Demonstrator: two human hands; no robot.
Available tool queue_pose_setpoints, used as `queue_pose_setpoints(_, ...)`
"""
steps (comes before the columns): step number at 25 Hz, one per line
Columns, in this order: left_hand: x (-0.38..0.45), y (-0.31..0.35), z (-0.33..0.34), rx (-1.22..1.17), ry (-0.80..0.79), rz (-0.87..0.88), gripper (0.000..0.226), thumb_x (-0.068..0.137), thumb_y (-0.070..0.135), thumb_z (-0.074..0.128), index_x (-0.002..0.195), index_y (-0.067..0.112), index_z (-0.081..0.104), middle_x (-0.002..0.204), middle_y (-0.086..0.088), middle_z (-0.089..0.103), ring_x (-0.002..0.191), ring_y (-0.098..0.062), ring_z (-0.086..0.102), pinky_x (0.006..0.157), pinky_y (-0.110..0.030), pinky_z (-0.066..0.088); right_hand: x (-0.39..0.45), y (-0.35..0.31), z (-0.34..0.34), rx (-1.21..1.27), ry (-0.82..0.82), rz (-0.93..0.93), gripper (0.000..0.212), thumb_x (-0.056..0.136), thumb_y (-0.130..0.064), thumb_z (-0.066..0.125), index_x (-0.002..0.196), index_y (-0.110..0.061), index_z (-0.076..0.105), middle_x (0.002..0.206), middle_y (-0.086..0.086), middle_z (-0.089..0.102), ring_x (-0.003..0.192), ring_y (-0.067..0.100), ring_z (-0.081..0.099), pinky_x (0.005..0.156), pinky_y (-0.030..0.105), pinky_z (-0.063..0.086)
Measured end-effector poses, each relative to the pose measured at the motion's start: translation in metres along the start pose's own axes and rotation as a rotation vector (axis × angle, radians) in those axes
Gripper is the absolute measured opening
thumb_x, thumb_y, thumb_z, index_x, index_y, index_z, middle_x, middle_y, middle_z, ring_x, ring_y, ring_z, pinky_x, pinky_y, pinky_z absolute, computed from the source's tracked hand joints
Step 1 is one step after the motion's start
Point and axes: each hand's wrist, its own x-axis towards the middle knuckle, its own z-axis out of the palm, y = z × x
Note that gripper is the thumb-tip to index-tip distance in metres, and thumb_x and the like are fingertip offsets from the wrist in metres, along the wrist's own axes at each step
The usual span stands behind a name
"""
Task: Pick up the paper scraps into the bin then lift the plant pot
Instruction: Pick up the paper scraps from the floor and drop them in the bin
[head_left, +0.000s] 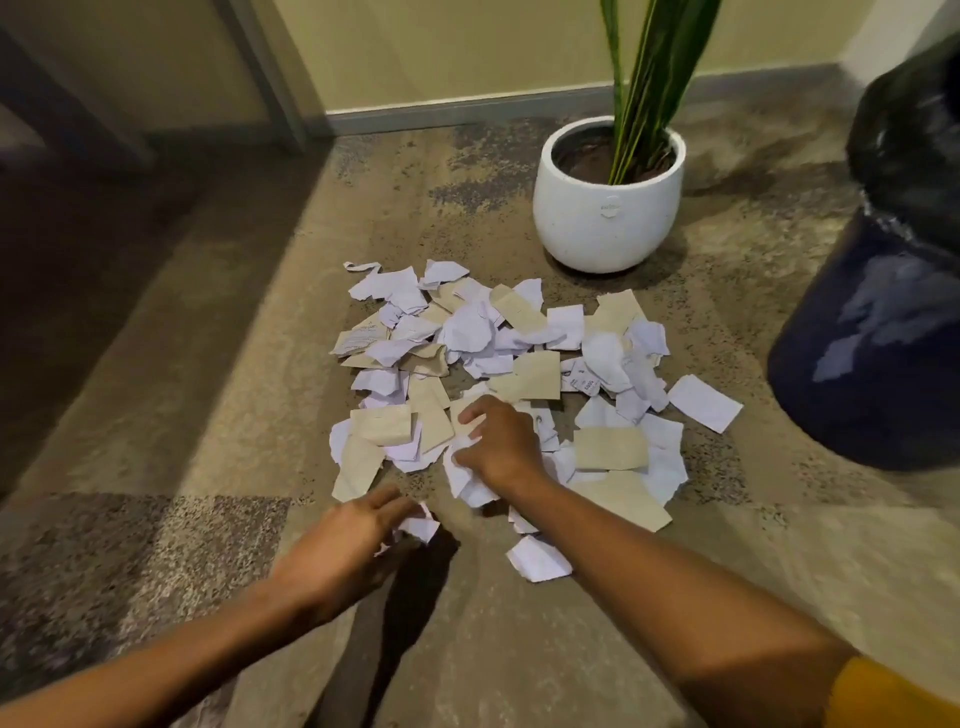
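Taking the plant pot as landmark, we see, nearest us and left of it, the left hand with fingers extended onto one scrap, then the right hand curling into the paper scraps heaped just before the pot. We judge that loose handfuls may shed pieces on the way to the bin, right of the pot. The pot holds soil and a green plant; the bin's black liner hides its contents.

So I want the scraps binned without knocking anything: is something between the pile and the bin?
Nothing visible: bare carpet separates the paper scraps from the bin. The plant pot stands beyond the pile, off that path.
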Motion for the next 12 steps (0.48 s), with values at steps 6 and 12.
queue_pose_setpoints(6,0.070,0.065,-0.087,0.112,0.229,0.118,0.024,0.090,0.027,0.052,0.093,0.013,0.072,0.088,-0.006,0.073,0.078,-0.028,0.067,0.065,-0.030,0.045,-0.022,-0.047,-0.093,0.163,0.256,-0.080,0.030,0.073,-0.003,0.074,0.096,-0.019,0.063,0.111,0.011,0.064,0.101,0.027,0.063,0.074,0.025,0.046)
queue_pose_setpoints(12,0.142,0.163,-0.195,0.115,0.495,0.195,0.022,0.089,0.024,0.058,0.098,0.011,0.072,0.089,-0.017,0.073,0.079,-0.034,0.064,0.067,-0.034,0.048,-0.060,-0.091,-0.225,0.300,0.678,-0.213,0.032,0.075,0.001,0.072,0.094,-0.022,0.063,0.110,0.010,0.066,0.103,0.025,0.062,0.090,0.041,0.054)
